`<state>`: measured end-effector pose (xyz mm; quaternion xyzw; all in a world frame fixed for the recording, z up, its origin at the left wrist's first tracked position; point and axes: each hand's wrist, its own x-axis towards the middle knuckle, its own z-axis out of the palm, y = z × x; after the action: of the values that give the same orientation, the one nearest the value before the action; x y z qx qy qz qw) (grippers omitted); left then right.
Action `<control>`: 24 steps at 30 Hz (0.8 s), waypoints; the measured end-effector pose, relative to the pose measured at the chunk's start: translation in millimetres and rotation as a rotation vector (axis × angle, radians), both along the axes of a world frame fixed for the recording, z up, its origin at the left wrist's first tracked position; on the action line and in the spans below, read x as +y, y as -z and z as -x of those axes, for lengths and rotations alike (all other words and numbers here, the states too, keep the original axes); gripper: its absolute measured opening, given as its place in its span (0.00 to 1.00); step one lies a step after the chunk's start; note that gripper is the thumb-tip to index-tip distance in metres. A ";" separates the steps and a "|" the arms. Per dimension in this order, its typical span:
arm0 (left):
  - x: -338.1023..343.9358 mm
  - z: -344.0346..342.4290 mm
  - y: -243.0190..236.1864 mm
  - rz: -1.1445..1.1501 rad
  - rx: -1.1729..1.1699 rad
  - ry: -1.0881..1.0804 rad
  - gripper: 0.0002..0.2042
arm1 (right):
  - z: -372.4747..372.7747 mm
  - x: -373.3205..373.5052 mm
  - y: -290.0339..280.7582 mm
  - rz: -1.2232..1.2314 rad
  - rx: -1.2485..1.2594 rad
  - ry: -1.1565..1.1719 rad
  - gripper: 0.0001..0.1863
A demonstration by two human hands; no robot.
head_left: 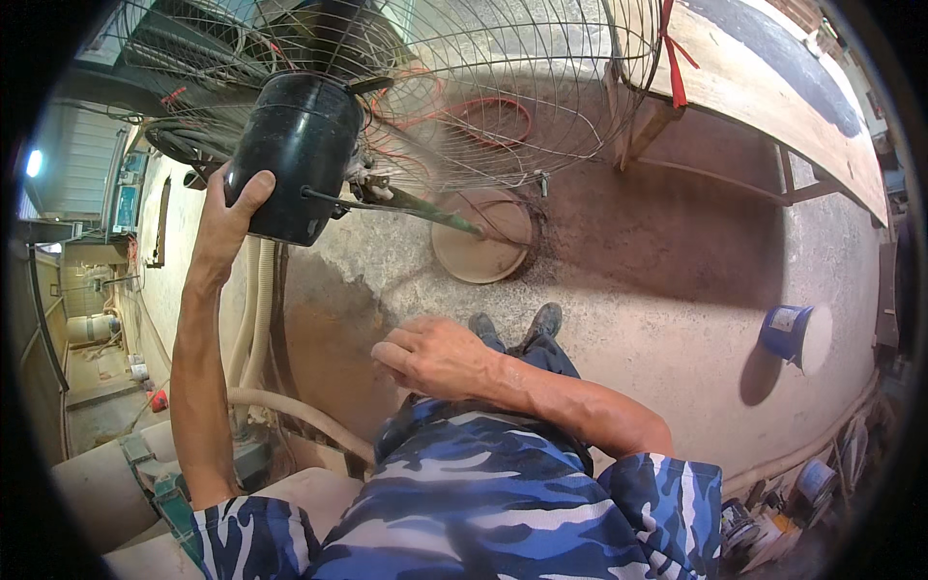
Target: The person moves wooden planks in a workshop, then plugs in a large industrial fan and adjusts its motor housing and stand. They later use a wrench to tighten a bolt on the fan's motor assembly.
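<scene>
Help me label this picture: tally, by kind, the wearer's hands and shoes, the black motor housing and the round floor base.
Hands: 2 (left hand, right hand)
Shoes: 2 (left shoe, right shoe)
Motor housing: 1
Round base: 1
Total: 6

Glossy motor housing (300,145), metal wire guard (512,64), rough floor (638,372)

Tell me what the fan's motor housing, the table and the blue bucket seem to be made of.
Fan motor housing: glossy black, probably painted metal given its bright highlights, though hard plastic is possible. Table: apparently wood, pale and largely matte, with plank-like legs. Blue bucket: likely plastic, smooth and uniformly blue beyond its label.
</scene>
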<state>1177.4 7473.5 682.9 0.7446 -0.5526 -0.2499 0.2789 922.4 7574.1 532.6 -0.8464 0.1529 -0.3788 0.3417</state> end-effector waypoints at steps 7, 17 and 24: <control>-8.7 -8.3 -1.5 -0.096 -0.009 -0.020 0.50 | 15.3 2.8 8.6 -0.056 -0.003 0.044 0.07; -7.4 3.4 -0.3 -0.029 -0.015 -0.103 0.55 | 34.8 -6.7 10.3 -0.080 0.016 0.036 0.07; -0.1 10.4 4.8 0.062 0.086 -0.024 0.49 | 43.5 -9.3 10.2 -0.091 0.084 0.048 0.07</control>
<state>1166.9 7473.5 678.2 0.7307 -0.5387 -0.2612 0.3281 878.9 7564.8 522.4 -0.8412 0.2045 -0.3434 0.3642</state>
